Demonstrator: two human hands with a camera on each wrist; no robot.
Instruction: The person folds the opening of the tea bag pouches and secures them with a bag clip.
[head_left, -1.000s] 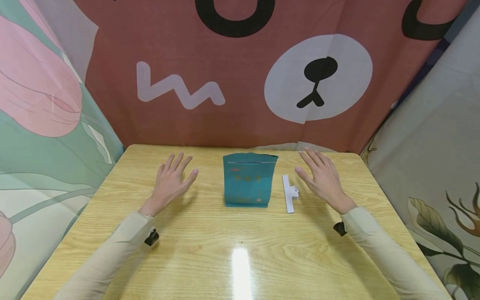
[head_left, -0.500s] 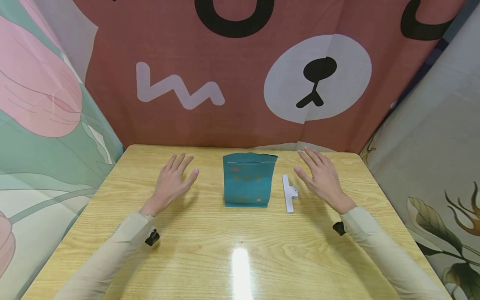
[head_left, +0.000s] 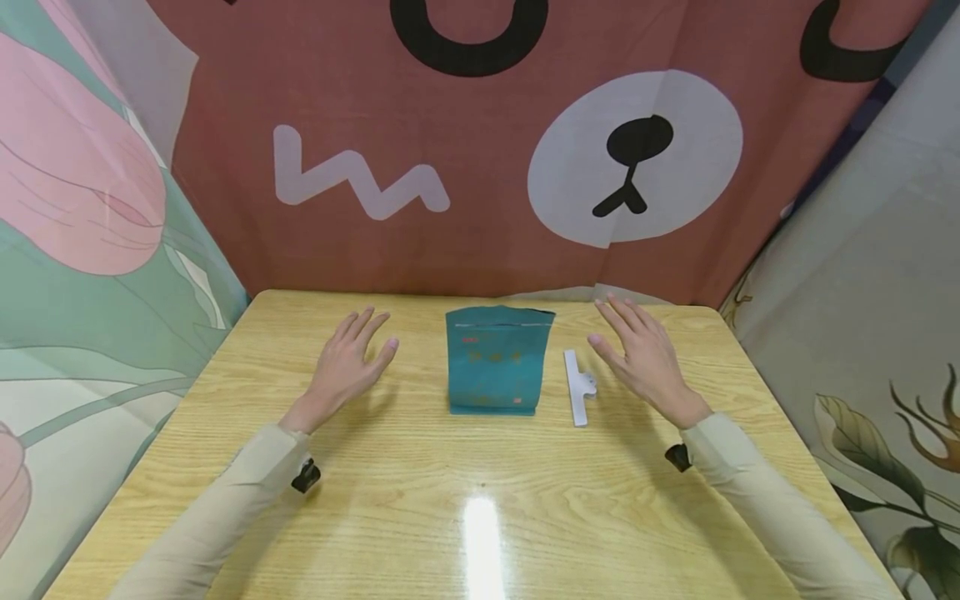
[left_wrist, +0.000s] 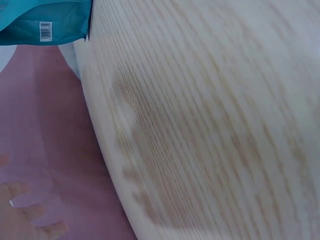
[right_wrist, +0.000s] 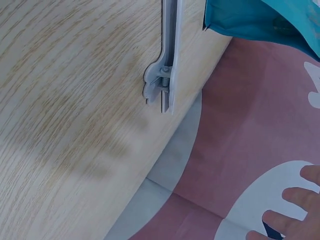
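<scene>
A teal pouch (head_left: pixel 497 367) with small orange print stands upright near the middle of the table, its top edge slightly parted. Just right of it lies a white bag clip (head_left: pixel 578 387) with a long straight bar; the right wrist view shows the clip (right_wrist: pixel 167 65) from its hinge end. My left hand (head_left: pixel 343 367) hovers left of the pouch, fingers spread and holding nothing. On the other side, my right hand (head_left: pixel 645 358) is held close to the clip, its fingers likewise extended and bare. Fingertips of the left hand (left_wrist: pixel 25 215) show at that wrist view's lower corner.
The wooden table (head_left: pixel 420 500) reaches back to a reddish-brown cloth (head_left: pixel 360 250) with a printed bear face. Patterned cloths hang along both sides, a floral one (head_left: pixel 97 350) at left and a grey one (head_left: pixel 847 333) at right. A bright light reflection (head_left: pixel 482 550) lies on the tabletop.
</scene>
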